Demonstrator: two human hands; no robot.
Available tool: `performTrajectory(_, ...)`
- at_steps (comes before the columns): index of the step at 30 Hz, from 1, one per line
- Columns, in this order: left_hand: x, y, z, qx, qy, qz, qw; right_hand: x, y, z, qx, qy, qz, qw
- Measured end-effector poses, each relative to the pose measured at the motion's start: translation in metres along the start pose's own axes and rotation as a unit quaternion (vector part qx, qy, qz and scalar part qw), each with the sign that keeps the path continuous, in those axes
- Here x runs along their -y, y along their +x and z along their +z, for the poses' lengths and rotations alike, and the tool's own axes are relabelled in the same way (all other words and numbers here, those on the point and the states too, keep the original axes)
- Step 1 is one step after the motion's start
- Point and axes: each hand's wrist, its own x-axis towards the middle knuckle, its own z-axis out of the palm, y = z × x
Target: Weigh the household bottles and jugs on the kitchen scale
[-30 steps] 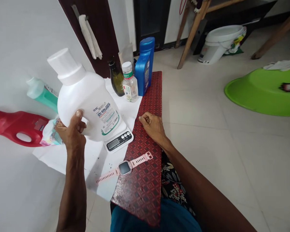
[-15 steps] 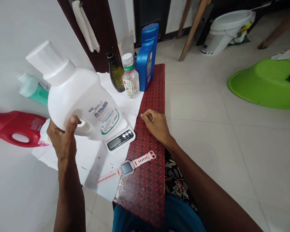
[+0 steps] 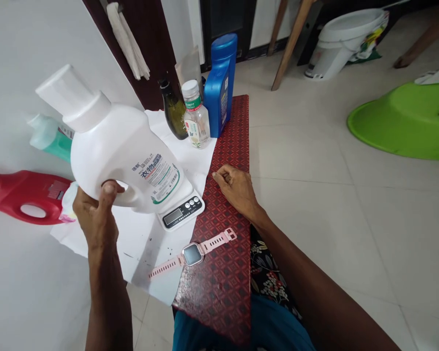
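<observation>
My left hand (image 3: 97,214) grips the handle of a large white laundry detergent bottle (image 3: 120,141), its thumb through the handle hole. The bottle's base is over a small white digital kitchen scale (image 3: 183,212), whose dark display and buttons show in front; whether it rests fully on the scale I cannot tell. Loosely curled with nothing visible in it, my right hand (image 3: 237,187) rests on the red patterned table (image 3: 219,287). Nearer to me lies a smartwatch with a pink strap (image 3: 192,254), partly on white paper (image 3: 131,243).
At the table's far end stand a dark green bottle (image 3: 174,114), a clear white-capped bottle (image 3: 197,122) and a blue bottle (image 3: 219,87). Along the wall are a red detergent bottle (image 3: 29,187) and a green-liquid bottle (image 3: 54,141). On the floor are a white bucket (image 3: 331,51) and a green basin (image 3: 398,126).
The view has shifted very slightly. My left hand still holds the detergent bottle, which sits almost unchanged, and my right hand stays in place.
</observation>
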Motion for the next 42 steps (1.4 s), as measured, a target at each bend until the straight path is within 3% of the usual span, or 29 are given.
performTrajectory(4,-0.015,0.01,0.024,-0.085,-0.128,-0.087,0.984,0.0,0.001,-0.002,0.003,-0.002,0.002,1.0)
performTrajectory(7,-0.018,0.03,0.035,-0.142,-0.13,-0.097,0.976,0.001,0.001,-0.003,0.011,-0.001,0.002,1.0)
performTrajectory(11,-0.003,0.068,0.051,-0.2,-0.13,-0.084,0.967,0.001,0.001,-0.004,0.016,-0.002,0.0,1.0)
performTrajectory(17,0.042,0.128,0.108,-0.169,-0.122,-0.096,0.973,0.0,0.0,-0.004,0.02,0.021,0.011,1.0)
performTrajectory(21,0.068,0.157,0.15,-0.156,-0.12,-0.142,0.97,-0.001,0.0,-0.005,0.019,0.026,0.013,0.999)
performTrajectory(25,0.079,0.167,0.18,-0.164,-0.141,-0.132,0.968,0.0,0.001,-0.005,0.016,0.024,0.02,0.999)
performTrajectory(28,0.079,0.16,0.189,-0.156,-0.159,-0.112,0.968,0.0,0.0,-0.006,0.017,0.024,0.019,0.999)
performTrajectory(32,0.078,0.149,0.182,-0.103,-0.133,-0.104,0.98,-0.001,-0.002,-0.008,0.023,0.001,0.015,1.0)
performTrajectory(36,0.085,0.139,0.144,-0.046,-0.051,-0.069,0.995,-0.004,-0.002,-0.008,0.03,-0.023,0.017,0.999)
performTrajectory(39,0.097,0.133,0.09,-0.157,0.035,-0.008,0.987,-0.004,-0.002,-0.008,0.032,-0.032,0.015,0.999)
performTrajectory(41,0.112,0.136,0.05,-0.265,0.118,0.039,0.956,-0.003,-0.002,-0.008,0.033,-0.039,0.013,0.999)
performTrajectory(42,0.121,0.139,0.032,-0.291,0.152,0.048,0.943,-0.003,-0.002,-0.008,0.032,-0.043,0.011,0.999)
